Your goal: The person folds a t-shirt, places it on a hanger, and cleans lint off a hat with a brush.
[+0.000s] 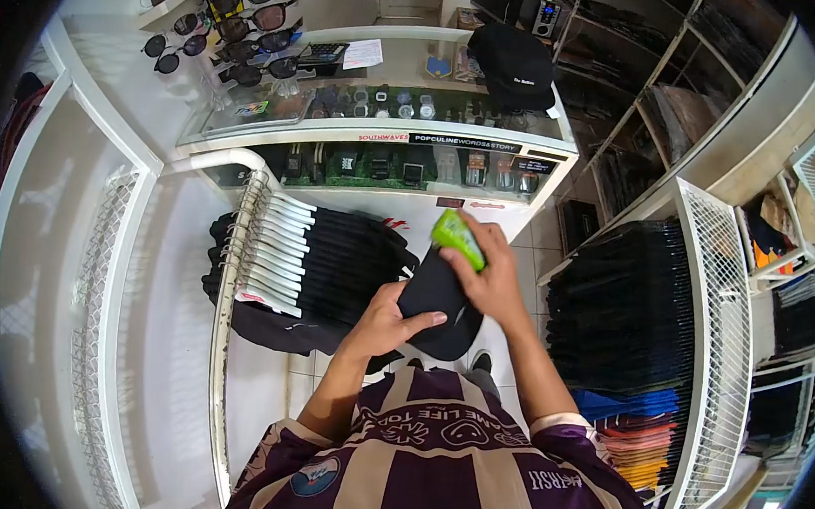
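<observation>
A black cap is held in front of my striped shirt, above the tiled floor. My left hand grips its left side, with the thumb lying across the fabric. Against the top of the cap, my right hand is closed around a bright green object, slightly blurred, perhaps a brush or a small pack. The underside of the cap and most of my left fingers are hidden.
Ahead stands a glass display counter with watches, a paper and another black cap. Black garments on white hangers hang at left; more clothes hang at right beside a white mesh panel. Sunglasses are at upper left.
</observation>
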Motion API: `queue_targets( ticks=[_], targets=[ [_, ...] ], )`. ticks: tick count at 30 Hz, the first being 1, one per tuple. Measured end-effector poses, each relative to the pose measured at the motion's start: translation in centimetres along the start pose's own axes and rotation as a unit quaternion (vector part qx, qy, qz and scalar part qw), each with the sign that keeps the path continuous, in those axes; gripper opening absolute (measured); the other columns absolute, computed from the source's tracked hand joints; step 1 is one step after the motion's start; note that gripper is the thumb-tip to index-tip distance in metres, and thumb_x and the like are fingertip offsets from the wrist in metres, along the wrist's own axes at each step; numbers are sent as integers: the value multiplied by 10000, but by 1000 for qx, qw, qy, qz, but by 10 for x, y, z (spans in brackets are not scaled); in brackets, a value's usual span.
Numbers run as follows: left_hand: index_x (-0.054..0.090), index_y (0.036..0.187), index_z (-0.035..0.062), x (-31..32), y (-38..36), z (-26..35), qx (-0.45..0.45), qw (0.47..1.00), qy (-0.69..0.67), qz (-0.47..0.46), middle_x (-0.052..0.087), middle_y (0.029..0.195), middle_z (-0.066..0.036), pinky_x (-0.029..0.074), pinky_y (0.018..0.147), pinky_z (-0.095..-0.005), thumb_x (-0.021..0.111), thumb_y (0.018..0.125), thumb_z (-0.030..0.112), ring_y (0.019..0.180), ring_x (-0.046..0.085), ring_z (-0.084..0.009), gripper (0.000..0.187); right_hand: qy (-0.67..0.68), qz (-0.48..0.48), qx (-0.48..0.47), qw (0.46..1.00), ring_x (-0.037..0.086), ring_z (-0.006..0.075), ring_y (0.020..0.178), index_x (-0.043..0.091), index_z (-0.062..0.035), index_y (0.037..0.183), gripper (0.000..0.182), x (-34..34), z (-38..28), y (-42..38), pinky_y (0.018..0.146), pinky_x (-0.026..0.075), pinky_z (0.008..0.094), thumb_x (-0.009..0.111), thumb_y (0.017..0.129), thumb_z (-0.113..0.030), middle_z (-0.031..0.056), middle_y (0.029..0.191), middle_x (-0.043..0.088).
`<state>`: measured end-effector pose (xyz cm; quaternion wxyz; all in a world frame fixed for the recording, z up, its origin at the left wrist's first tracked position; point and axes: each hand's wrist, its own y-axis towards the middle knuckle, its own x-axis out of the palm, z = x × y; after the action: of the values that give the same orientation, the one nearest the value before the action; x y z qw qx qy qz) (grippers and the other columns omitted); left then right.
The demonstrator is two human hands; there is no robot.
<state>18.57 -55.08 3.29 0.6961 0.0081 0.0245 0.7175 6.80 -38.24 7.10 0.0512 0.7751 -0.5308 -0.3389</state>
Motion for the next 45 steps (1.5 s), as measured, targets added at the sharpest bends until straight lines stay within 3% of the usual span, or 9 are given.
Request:
queue_targets(
  ticks=[11, 15, 19, 21, 25, 28, 35, 43, 45],
  targets=[
    [698, 1100, -57, 2, 2, 2, 21, 999, 45, 8, 739, 950, -82, 575, 800, -297, 898, 818, 102, 880, 685, -124, 380, 35, 4, -69, 997, 660, 317, 1002, 673, -41, 1378, 581, -4, -8, -10, 917, 509, 384, 853, 839, -164, 183, 1068, 662],
    [701, 1064, -54, 10, -2, 4, 21, 998, -49, 18, 725, 908, -87, 573, 762, -313, 892, 828, 117, 817, 677, -137, 348, -56, 35, 57, 996, 669, 331, 946, 671, -50, 1373, 566, -12, 24, 3, 852, 530, 408, 846, 860, -213, 186, 1036, 659],
    [706, 1087, -54, 7, 2, -1, -2, 1000, -22, 18, 735, 929, -91, 572, 763, -315, 883, 839, 124, 805, 680, -143, 353, 25, 6, -86, 996, 673, 327, 993, 661, -59, 1388, 612, -21, -19, -7, 900, 531, 388, 865, 840, -242, 182, 1096, 664],
    [707, 1092, -56, 7, 3, -1, 1, 1000, -4, 3, 735, 930, -92, 570, 774, -318, 883, 837, 120, 816, 679, -142, 356, 32, -42, -57, 997, 663, 320, 1002, 654, -22, 1381, 583, -15, -30, -10, 920, 510, 385, 846, 852, -175, 196, 1083, 672],
    [706, 1122, -53, 5, 1, 0, 50, 999, -14, -2, 747, 973, -91, 567, 830, -318, 882, 838, 114, 880, 687, -145, 374, -43, 56, 40, 997, 685, 348, 996, 665, -48, 1364, 556, -10, 35, -2, 893, 535, 389, 849, 868, -217, 203, 1096, 673],
    [697, 1166, -52, 5, 0, 19, 45, 995, -80, 40, 760, 1042, -86, 563, 882, -310, 872, 849, 93, 935, 696, -143, 390, 1, 74, 12, 997, 687, 300, 1018, 651, -24, 1381, 549, -24, 48, -11, 938, 524, 380, 832, 892, -195, 163, 1131, 699],
    [682, 1211, -47, 0, 5, 12, 57, 993, -101, 13, 754, 1132, -80, 557, 928, -296, 833, 871, 21, 1005, 690, -129, 378, 384, 36, 233, 893, 641, 184, 1169, 622, -14, 1434, 501, -33, 62, -36, 1043, 479, 319, 758, 956, -84, 118, 1300, 693],
    [658, 1246, -47, 5, 13, 23, -39, 989, -138, 16, 743, 1128, -57, 562, 917, -277, 816, 885, 15, 987, 681, -107, 400, 119, 4, 99, 988, 646, 224, 1067, 690, -64, 1379, 563, -41, 32, -34, 941, 495, 350, 859, 849, -153, 107, 1013, 660],
    [653, 1253, -46, 5, 15, 19, -34, 992, -121, 25, 743, 1129, -56, 562, 914, -272, 815, 888, 19, 986, 679, -102, 405, -213, 57, -57, 974, 638, 269, 1052, 659, -15, 1398, 648, -43, 12, -32, 992, 478, 346, 878, 805, -153, 116, 1064, 662]
  ],
)
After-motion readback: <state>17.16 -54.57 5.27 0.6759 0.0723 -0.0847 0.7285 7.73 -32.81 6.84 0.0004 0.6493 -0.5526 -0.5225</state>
